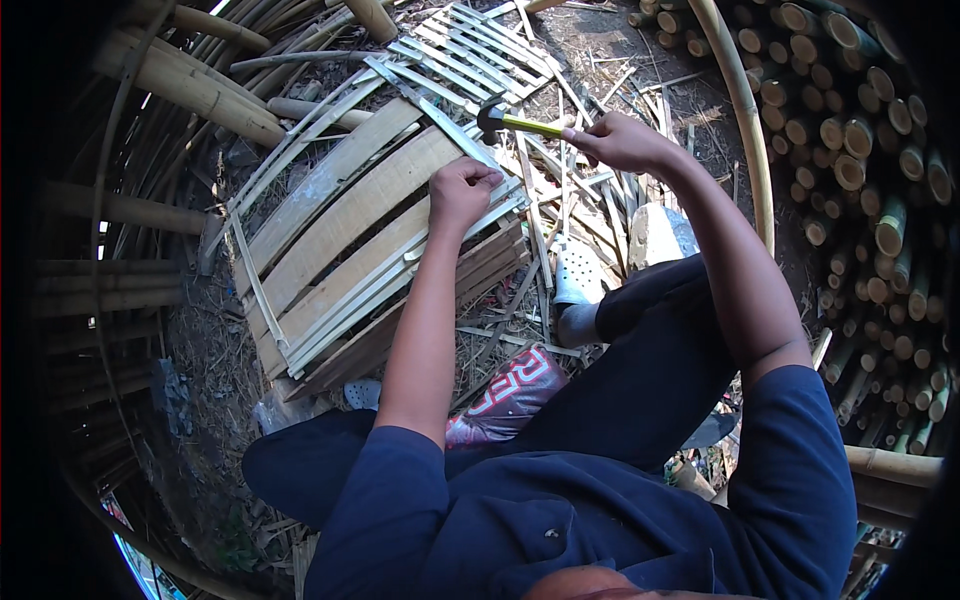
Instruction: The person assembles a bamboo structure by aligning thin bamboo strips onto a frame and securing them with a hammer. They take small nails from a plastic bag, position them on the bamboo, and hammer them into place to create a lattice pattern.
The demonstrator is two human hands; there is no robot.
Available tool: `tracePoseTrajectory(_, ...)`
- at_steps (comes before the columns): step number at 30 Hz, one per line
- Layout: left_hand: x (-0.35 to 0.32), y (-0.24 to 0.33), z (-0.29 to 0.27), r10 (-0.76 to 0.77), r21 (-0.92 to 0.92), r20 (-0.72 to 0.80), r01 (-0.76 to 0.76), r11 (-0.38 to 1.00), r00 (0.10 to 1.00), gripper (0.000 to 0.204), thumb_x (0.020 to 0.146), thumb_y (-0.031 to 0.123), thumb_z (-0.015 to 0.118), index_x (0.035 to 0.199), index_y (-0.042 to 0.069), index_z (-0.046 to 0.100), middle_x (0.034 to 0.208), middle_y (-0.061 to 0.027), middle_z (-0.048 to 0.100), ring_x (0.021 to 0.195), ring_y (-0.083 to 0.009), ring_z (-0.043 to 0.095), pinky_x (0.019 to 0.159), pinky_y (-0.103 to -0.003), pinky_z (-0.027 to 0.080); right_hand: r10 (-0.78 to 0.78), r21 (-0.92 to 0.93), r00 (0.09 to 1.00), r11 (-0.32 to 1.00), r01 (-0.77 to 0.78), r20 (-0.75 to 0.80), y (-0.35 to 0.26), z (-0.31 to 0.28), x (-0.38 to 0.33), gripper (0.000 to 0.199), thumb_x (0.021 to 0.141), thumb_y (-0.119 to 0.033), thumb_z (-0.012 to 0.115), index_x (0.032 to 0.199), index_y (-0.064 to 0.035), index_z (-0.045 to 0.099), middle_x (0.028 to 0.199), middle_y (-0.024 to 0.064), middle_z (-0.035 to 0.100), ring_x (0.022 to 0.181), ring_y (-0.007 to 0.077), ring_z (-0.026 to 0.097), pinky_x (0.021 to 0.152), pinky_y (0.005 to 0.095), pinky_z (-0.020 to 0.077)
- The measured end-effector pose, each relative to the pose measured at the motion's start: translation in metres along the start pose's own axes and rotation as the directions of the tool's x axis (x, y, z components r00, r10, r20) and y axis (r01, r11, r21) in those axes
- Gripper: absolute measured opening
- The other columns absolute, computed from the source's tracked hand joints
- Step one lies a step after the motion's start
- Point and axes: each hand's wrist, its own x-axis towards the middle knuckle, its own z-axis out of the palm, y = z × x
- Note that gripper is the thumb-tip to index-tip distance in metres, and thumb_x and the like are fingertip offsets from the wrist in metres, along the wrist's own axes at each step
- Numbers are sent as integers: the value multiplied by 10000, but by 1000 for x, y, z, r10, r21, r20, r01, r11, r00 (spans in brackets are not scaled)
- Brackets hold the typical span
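Observation:
My right hand (618,143) grips a hammer (535,125) by its yellow-green handle; the dark head hangs just above the far right corner of a low wooden platform (375,180). Close to that corner, my left hand (463,195) is closed over the thin pale slats (365,310) along the near right edge. Its fingers are pinched together, and whatever is between them is too small or hidden to make out. A frame of light strips lies on the platform's wide boards, with one strip (425,103) running toward the hammer head.
A slatted panel (470,52) lies beyond the platform. Cut bamboo poles (850,140) are stacked at the right, behind a curved pole (740,110). More poles (190,85) stand at the left. Split offcuts litter the ground near my shoe (578,275). A printed sack (515,395) lies between my legs.

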Motion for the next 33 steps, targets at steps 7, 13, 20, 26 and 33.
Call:
tracePoseTrajectory(7, 2, -3, 2, 1, 19, -30, 0, 1000, 1000, 77, 806, 71, 800, 848, 12, 774, 828, -106, 759, 711, -173, 720, 701, -295, 558, -122, -140, 992, 982, 127, 43, 2, 2, -5, 725, 966, -678, 531, 691, -23, 679, 541, 16, 499, 502, 138, 441, 499, 362, 357)
tracePoseTrajectory(13, 0, -3, 1, 29, 30, 36, -30, 999, 999, 134, 809, 150, 821, 877, 39, 789, 865, -73, 754, 803, -174, 714, 776, -300, 538, -141, -135, 988, 980, 147, 56, 7, -5, -7, 770, 944, -731, 511, 642, -36, 647, 509, -6, 449, 481, 132, 424, 477, 369, 331)
tracePoseTrajectory(20, 2, -7, -2, 98, 17, 34, -98, 995, 995, 132, 837, 148, 812, 908, 38, 792, 878, -58, 759, 800, -135, 706, 756, -268, 531, -118, -137, 985, 981, 134, 124, 7, -13, -5, 787, 955, -729, 487, 707, -6, 670, 579, 55, 525, 549, 174, 496, 534, 395, 395)
tracePoseTrajectory(26, 0, -6, -3, 10, -72, -6, -10, 997, 1000, 160, 849, 140, 810, 974, 43, 793, 906, -44, 780, 771, -80, 679, 732, -244, 525, -82, -146, 993, 985, 95, 90, 2, -23, -9, 814, 945, -761, 458, 989, -11, 774, 663, 98, 622, 636, 197, 603, 601, 401, 461)
tracePoseTrajectory(33, -2, -6, 1, -47, -168, -33, 41, 985, 998, 203, 857, 158, 815, 1024, 46, 787, 870, -51, 778, 768, -71, 683, 691, -240, 521, -99, -59, 995, 993, 98, -9, 15, -17, -7, 761, 960, -703, 516, 708, -7, 690, 542, 8, 491, 513, 123, 420, 509, 361, 345)
